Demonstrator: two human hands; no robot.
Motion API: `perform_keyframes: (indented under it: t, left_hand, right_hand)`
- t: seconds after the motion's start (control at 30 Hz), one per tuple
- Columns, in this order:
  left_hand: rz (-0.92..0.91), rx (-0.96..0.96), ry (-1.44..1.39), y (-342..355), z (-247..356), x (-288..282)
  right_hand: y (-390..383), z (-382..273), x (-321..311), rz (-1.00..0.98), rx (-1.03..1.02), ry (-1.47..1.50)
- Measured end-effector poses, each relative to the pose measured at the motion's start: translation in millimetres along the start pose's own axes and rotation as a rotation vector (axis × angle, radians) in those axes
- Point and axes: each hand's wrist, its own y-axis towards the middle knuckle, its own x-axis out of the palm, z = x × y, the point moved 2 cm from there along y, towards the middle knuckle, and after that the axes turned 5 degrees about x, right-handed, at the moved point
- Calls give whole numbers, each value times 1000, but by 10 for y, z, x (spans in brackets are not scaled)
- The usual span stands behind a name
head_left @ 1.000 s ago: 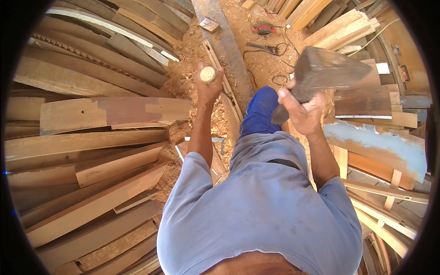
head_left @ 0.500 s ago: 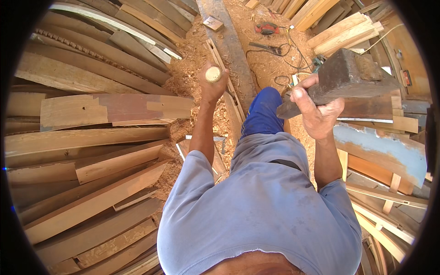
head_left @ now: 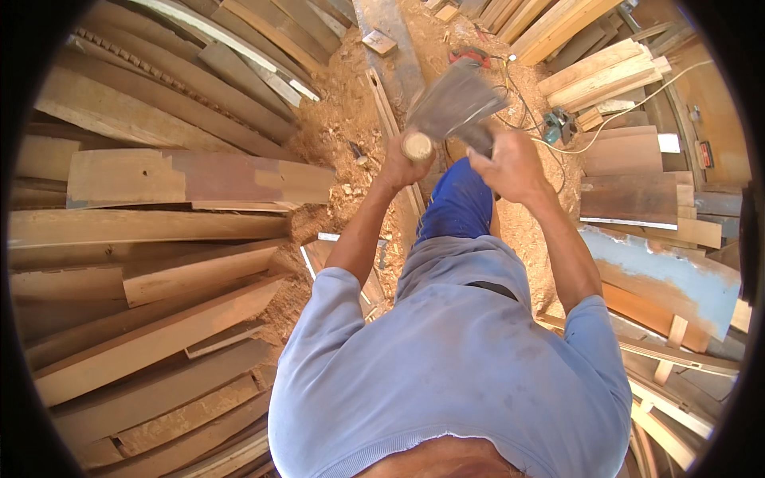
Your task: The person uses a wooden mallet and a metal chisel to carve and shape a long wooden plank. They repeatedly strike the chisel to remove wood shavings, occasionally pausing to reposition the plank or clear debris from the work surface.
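Observation:
My left hand [head_left: 405,167] is closed round the upright wooden handle of a chisel [head_left: 417,146]; only its round top end shows, and the blade is hidden below. In my right hand [head_left: 514,166] is a dark wooden mallet [head_left: 456,99], its block head smeared by motion and just beyond the chisel's top. Whether the two touch I cannot tell. Under my left hand runs a narrow strip of wood [head_left: 382,97] with a slot along it, beside a worn plank [head_left: 390,24]. My blue-trousered knee [head_left: 460,195] lies close to the strip.
Boards stand stacked on the left [head_left: 119,179] and right [head_left: 629,195]. Shavings cover the floor. A red power tool [head_left: 470,56], a green power tool [head_left: 558,125] and cables lie ahead to the right. A small wood block [head_left: 379,42] sits on the plank.
The mallet has swung from the right down and leftward, close to the chisel. My left hand and the chisel have shifted right and slightly nearer.

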Motion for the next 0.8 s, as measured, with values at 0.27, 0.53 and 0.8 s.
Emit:
perform_keyframes:
  t: [0.27,0.53,0.8]
  left_hand:
    - [-42,-197,-55,205,-18,-73]
    - [335,-5,17,23,151,-16]
    - [371,-39,51,321,-203,-64]
  right_hand:
    - [338,-504,-377,519,-185,601]
    - [422,57,60,-31,25,-78]
    - [736,-390,-288,235,-70,471]
